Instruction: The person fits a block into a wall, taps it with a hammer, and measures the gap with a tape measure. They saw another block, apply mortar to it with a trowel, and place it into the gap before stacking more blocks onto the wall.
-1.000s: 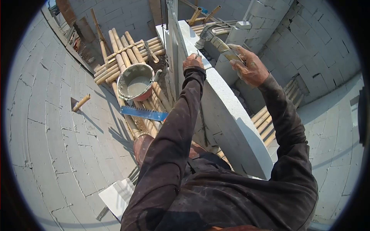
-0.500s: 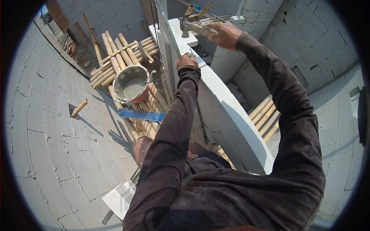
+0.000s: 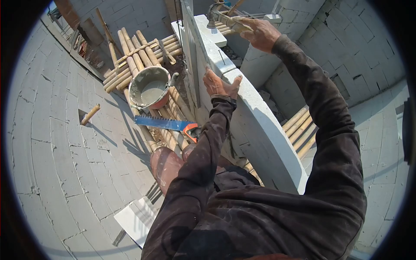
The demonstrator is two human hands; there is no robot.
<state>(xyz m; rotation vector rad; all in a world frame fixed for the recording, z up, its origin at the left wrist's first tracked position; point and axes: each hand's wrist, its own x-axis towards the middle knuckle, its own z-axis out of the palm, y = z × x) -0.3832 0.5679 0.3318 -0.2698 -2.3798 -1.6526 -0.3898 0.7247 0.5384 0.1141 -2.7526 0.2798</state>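
In my right hand (image 3: 260,35) is a claw hammer (image 3: 227,20), its head raised above the far end of the white block wall (image 3: 264,115). My fingers are wrapped round its handle. A thin nail (image 3: 222,55) stands upright from the top of the wall, near a joint between two blocks. Just on the near side of that nail, my left hand (image 3: 221,86) rests against the wall with thumb and fingers apart. Nothing is held in it. A thin upright panel (image 3: 194,47) runs along the wall's left side.
A bucket of wet mortar (image 3: 151,89) stands on bamboo poles (image 3: 138,54) at left. Nearer me lies a handsaw (image 3: 162,123) with a blue blade. A bamboo stub (image 3: 90,114) juts from the left block wall (image 3: 56,143). More bamboo poles (image 3: 299,130) lie beyond the wall at right.
My left hand has come away from the nail, moved nearer to me and spread its fingers. The hammer has shifted slightly up and to the right. The saw's orange handle now shows.
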